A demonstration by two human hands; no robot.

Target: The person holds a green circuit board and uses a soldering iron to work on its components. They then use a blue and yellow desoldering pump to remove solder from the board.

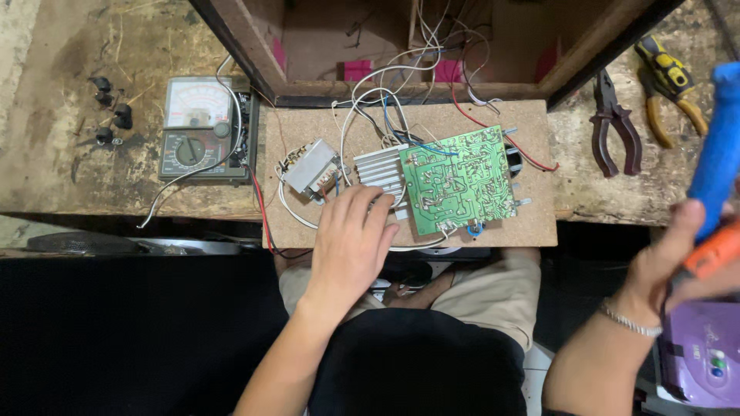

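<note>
Head view: my left hand (351, 243) flat, fingers spread, on heatsink (380, 171) beside green circuit board (459, 180) on chipboard panel (532, 223). Right hand (678, 254) grips blue-orange tool (717, 177). Risk: palm snags white wires (370, 100), strains joints.

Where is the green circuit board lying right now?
In the head view, the green circuit board lies on the brown particle board, right of the finned heat sink, just beyond the left hand.

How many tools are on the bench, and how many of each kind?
Pliers: 2, one dark red, one yellow
Meter: 1
Total: 3
</note>
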